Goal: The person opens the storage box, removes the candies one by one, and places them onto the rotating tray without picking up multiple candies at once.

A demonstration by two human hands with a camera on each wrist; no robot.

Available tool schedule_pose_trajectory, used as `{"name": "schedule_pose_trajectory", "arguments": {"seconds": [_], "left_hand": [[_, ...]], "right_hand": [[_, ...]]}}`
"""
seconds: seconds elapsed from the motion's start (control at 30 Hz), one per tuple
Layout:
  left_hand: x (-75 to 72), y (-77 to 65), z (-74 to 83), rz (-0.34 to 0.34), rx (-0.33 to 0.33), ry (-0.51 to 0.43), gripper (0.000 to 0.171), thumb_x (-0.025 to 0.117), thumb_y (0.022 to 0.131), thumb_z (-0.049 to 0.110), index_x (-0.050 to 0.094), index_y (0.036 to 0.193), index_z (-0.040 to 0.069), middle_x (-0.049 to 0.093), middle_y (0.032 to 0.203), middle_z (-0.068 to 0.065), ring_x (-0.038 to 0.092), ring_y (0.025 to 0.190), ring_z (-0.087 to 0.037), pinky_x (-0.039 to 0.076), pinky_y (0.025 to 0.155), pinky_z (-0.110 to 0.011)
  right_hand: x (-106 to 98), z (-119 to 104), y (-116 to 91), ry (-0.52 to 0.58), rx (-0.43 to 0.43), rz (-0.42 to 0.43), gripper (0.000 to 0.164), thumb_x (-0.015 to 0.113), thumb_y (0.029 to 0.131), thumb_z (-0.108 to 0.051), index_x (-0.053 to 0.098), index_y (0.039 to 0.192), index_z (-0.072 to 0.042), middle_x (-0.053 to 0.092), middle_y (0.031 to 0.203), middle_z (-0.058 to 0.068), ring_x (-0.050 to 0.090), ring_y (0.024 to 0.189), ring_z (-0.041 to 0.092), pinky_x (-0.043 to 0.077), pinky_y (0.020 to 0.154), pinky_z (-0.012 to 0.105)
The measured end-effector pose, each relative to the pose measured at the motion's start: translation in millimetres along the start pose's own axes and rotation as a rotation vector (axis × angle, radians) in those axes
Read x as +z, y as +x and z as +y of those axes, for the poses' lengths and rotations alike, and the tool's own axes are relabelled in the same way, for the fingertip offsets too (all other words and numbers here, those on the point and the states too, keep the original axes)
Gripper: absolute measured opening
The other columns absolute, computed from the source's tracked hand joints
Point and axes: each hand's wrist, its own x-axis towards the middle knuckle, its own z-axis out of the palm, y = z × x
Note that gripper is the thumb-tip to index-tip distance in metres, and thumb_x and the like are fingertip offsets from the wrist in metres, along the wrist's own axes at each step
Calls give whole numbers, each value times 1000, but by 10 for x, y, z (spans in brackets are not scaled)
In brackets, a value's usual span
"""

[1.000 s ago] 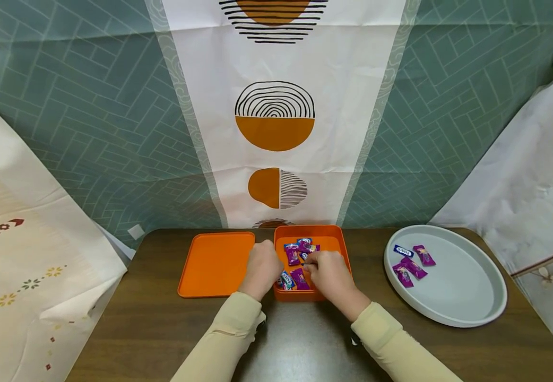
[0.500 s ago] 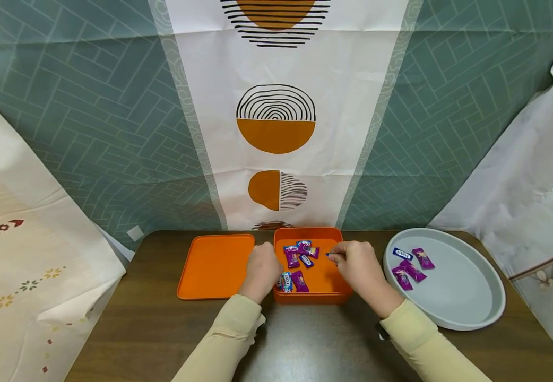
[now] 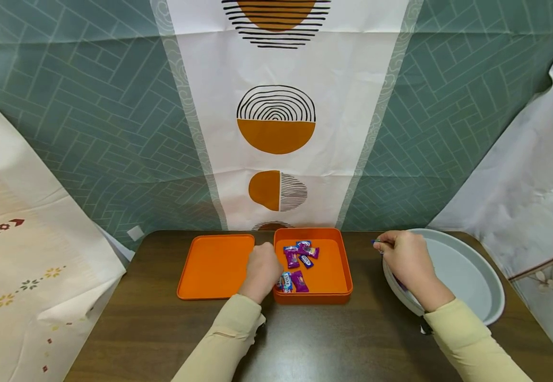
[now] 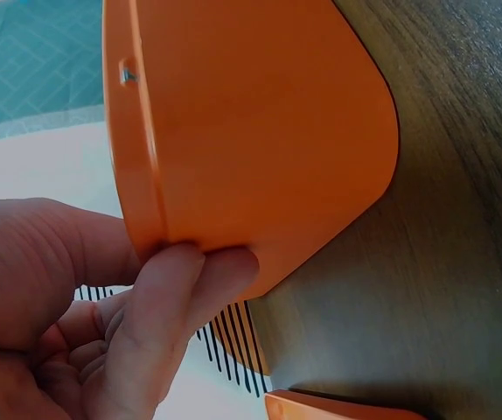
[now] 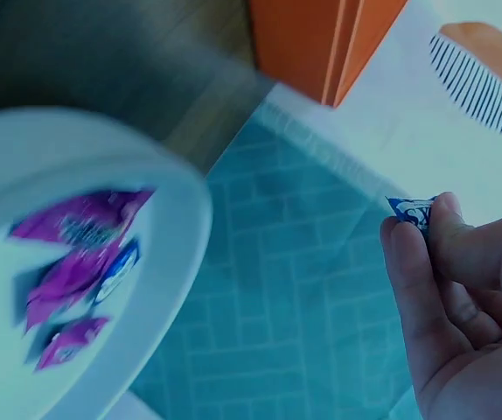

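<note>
My left hand (image 3: 261, 270) grips the left wall of an orange box (image 3: 312, 299), thumb and fingers pinching its rim in the left wrist view. Inside the box lie several purple candies (image 3: 299, 281) and blue-wrapped ones (image 3: 307, 261), mostly towards the left. Between thumb and fingertips, my right hand (image 3: 407, 262) pinches a small blue-wrapped candy (image 5: 411, 211). That hand is at the left rim of a round grey tray (image 3: 469, 281), overlapping it in the head view. Purple candies (image 5: 80, 223) and a blue one (image 5: 118, 269) lie in the tray, largely hidden by the hand in the head view.
A flat orange lid (image 3: 215, 266) lies on the brown wooden table (image 3: 300, 339), left of the box. Patterned cloth (image 3: 276, 58) hangs behind the table's back edge, and pale cloth (image 3: 23, 297) drapes along the left side.
My right hand has moved right, from inside the orange box to the grey tray's left rim, carrying the blue-wrapped candy. The left hand has stayed on the box wall.
</note>
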Motion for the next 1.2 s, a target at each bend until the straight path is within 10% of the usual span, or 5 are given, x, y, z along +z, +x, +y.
{"name": "schedule_pose_trajectory", "arguments": {"seconds": [0.37,1.2], "left_hand": [[0,-12,9,-15,-26,4,21,74,71,14,61,85,3,54,67,-5,52,52,-18,47,45,-29],[-21,-8,23,-37,-38,-22,21,74,72,12,61,86,2,54,67,-5,52,50,-17,46,43,-27]], "right_hand": [[-195,387,-51,-87,33,38,6,73,77,-17,71,76,-11,63,68,-4,53,59,13,43,52,34],[-285,1024,-229,-188,219,-265,7,69,72,-9,64,72,-4,60,72,10,52,65,28,45,55,39]]}}
